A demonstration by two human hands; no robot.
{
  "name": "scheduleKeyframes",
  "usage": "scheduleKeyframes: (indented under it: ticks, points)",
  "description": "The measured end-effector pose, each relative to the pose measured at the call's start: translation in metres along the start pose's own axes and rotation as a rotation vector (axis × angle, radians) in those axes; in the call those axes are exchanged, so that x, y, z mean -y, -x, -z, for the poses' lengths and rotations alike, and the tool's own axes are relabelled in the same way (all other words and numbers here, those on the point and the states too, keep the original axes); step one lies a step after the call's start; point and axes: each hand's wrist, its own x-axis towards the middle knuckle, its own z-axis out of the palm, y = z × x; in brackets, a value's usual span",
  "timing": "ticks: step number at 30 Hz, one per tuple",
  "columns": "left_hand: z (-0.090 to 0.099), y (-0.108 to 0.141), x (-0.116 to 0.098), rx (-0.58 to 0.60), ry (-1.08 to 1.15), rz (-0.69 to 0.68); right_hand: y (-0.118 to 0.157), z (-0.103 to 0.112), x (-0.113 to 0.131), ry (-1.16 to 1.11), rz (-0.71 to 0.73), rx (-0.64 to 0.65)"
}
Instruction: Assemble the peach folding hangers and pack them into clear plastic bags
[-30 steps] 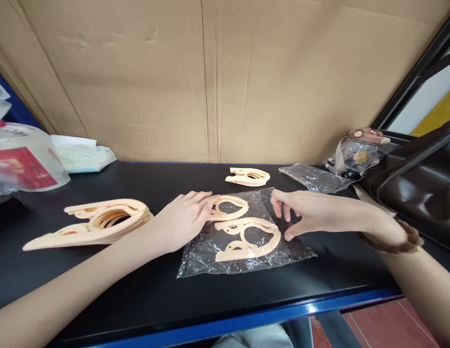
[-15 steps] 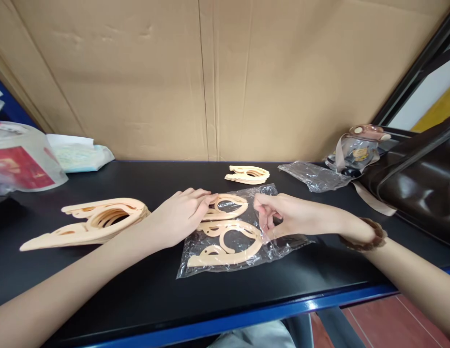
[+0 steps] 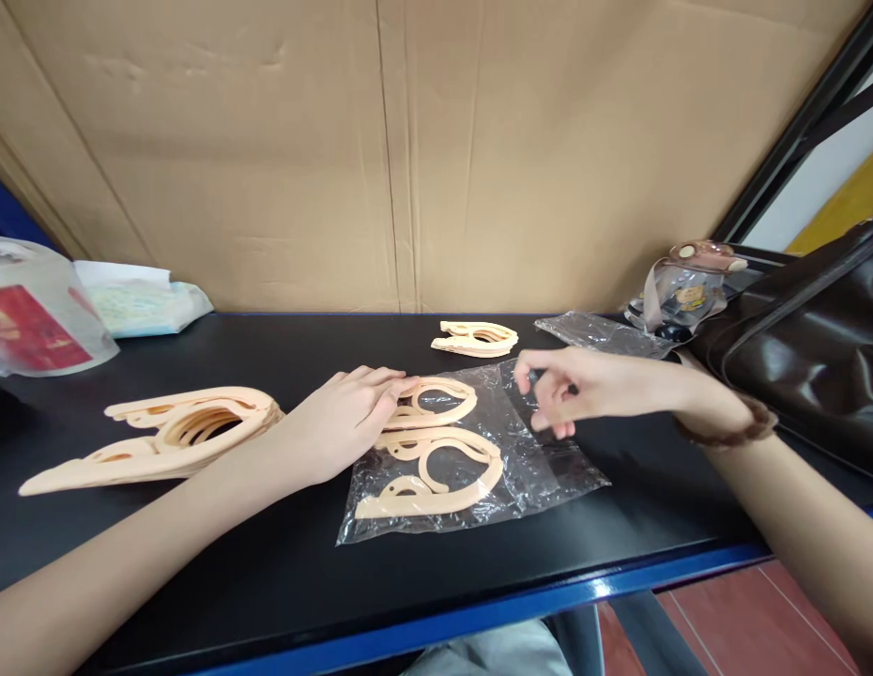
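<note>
A clear plastic bag [image 3: 528, 479] lies flat on the table, with beige folding clothes hangers [image 3: 471, 493] inside it, side by side. My left hand [image 3: 359, 413] rests on the bag's left part, its fingers stretched over the upper hanger and hiding one end of it. Over the bag's right end hovers my right hand [image 3: 577, 390], fingers loosely bent and apart, nothing visible in them. To the left, partly behind my left forearm, sits a stack of larger beige hangers [image 3: 176, 432]. A smaller beige stack [image 3: 475, 338] lies beyond the bag.
Another clear plastic wrapper [image 3: 598, 330] lies at the back right, near a transparent bottle [image 3: 682, 291] with a strap and a dark brown bag [image 3: 809, 347]. A tissue pack [image 3: 147, 305] and a white-and-red plastic bag [image 3: 46, 319] stand left. Cardboard [image 3: 268, 169] backs the black table [image 3: 302, 573].
My right hand has let go of the bag's right end and lifted up and to the right, its fingers spreading. My left hand has stayed on the bag. The view has shifted slightly.
</note>
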Motion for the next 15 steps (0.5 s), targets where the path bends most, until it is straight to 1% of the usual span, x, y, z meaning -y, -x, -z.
scheduleKeyframes:
  ticks: [1, 3, 5, 6, 7, 9, 12, 15]
  points:
    - [0.0, 0.0, 0.0, -0.005, 0.008, -0.001, 0.001, 0.008, -0.003, 0.03, -0.01, -0.082]
    - [-0.001, 0.0, 0.001, -0.019, 0.027, -0.011, -0.003, 0.02, -0.011, 0.115, 0.006, -0.339]
    - [-0.002, 0.001, 0.002, -0.035, 0.049, -0.023, -0.016, 0.027, -0.024, 0.255, 0.041, -0.571]
    - [-0.002, 0.001, 0.002, -0.04, 0.058, -0.029, -0.025, 0.03, -0.03, 0.349, 0.05, -0.625]
    - [-0.002, 0.001, 0.001, -0.044, 0.065, -0.031, -0.034, 0.033, -0.037, 0.434, 0.061, -0.636]
    - [-0.001, 0.001, 0.0, -0.045, 0.071, -0.033, -0.052, 0.037, -0.048, 0.499, 0.086, -0.555]
    - [0.0, 0.001, -0.001, -0.043, 0.077, -0.025, -0.07, 0.039, -0.056, 0.445, 0.052, -0.423]
    - [-0.001, 0.0, -0.002, -0.039, 0.088, -0.013, -0.078, 0.036, -0.054, 0.387, 0.011, -0.385]
